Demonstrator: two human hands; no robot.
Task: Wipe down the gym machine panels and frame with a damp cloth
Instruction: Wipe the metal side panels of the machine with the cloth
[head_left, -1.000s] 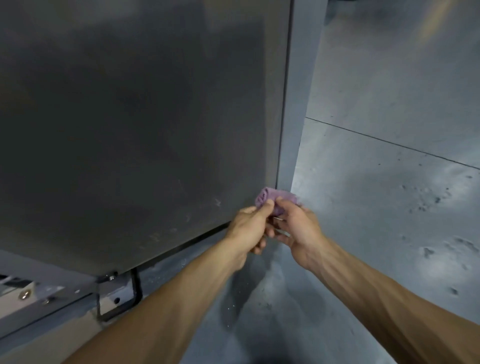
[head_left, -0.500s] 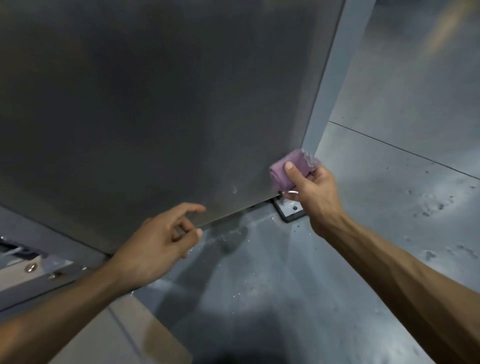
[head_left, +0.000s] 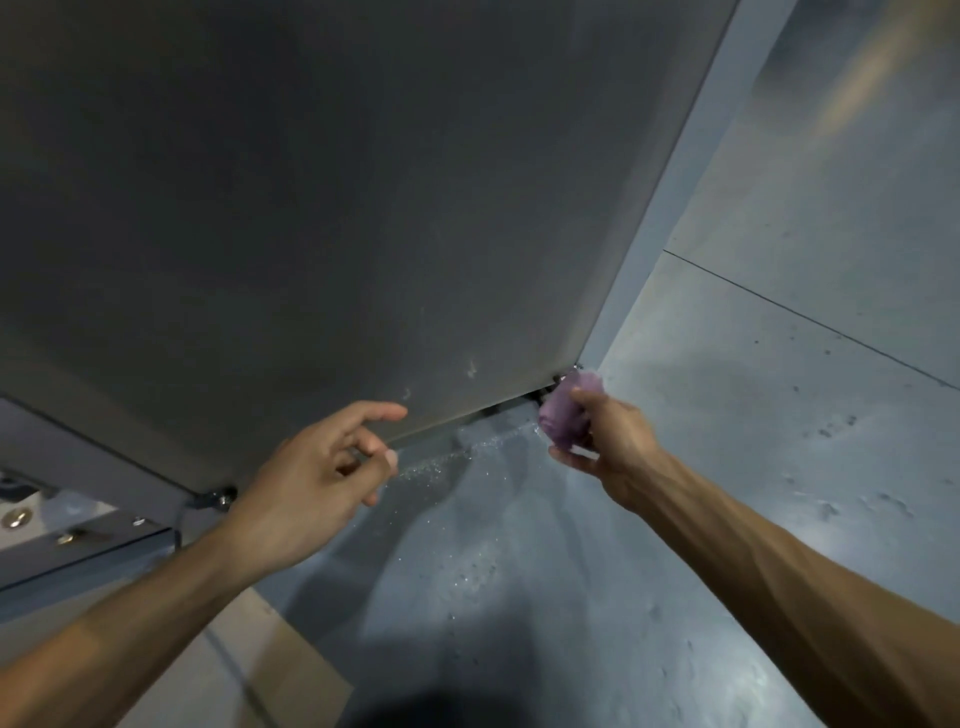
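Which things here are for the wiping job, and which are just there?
For the job:
- purple cloth, bunched in the right hand
- dark machine panel
- pale frame post
- left hand, holding nothing

Just there:
- grey floor
- water drops on it
- bolted bracket

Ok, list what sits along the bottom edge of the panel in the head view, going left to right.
Bolts on the frame → left hand, empty, fingers loose → water drops on the floor → purple cloth → right hand holding it at the panel corner.
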